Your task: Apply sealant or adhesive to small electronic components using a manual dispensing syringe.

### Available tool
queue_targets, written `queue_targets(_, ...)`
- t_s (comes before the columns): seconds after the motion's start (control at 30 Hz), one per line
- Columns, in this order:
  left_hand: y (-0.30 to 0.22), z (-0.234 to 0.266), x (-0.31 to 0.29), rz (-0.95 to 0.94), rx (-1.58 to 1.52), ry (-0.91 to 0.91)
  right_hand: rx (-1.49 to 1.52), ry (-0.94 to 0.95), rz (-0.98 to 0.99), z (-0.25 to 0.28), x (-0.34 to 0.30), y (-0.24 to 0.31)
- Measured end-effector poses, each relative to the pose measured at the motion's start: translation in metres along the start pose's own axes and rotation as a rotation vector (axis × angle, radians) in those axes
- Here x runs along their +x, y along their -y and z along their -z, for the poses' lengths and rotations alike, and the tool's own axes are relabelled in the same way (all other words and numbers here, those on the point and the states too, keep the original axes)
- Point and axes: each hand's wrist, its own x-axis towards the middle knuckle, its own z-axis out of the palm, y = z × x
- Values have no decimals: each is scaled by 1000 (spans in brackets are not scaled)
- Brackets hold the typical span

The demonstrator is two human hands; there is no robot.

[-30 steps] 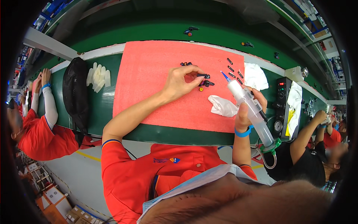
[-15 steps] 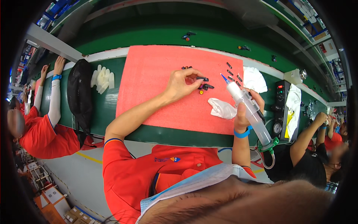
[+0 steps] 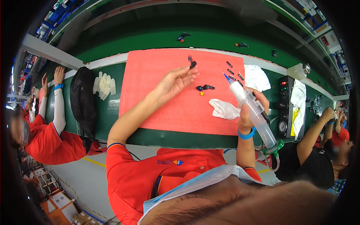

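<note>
Over the far middle of the pink mat [image 3: 150, 108], my left hand [image 3: 175, 83] pinches a small black part [image 3: 193, 64] between thumb and forefinger. The part's far end is blurred, with a reddish spot. The other fingers are loosely curled. My right hand [image 3: 254, 108] is wrapped round a clear dispensing syringe [image 3: 258, 122], its blue tapered tip pointing up and left above the mat. A green cap and a hose are at its rear end. Between the hands lies a small black assembly [image 3: 205, 87] with a yellow dot. Several slim black pieces [image 3: 230, 71] lie near the syringe tip.
White cloths [image 3: 224, 109] [image 3: 257, 78] lie on and beside the mat. A black control box [image 3: 285, 107] with a gauge stands right. To the left are a black bag [image 3: 82, 95] and pale finger cots [image 3: 104, 85]. Small parts [image 3: 183, 37] rest on the green belt beyond. Co-workers sit either side.
My left hand has moved up and left, away from the assembly on the mat, still pinching a small black part. The right hand holds the syringe much as before. Belt parts have shifted slightly left.
</note>
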Motion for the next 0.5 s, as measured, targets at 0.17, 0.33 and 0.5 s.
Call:
queue_targets(0.17,3,-8,-3,-56,173,-45,-7,42,-21,1,1,0)
queue_targets(0.33,2,-9,-3,-121,367,-59,-9,38,-13,1,2,-1)
queue_targets(0.5,4,-7,-3,-140,410,-63,-9,38,-14,0,0,-2)
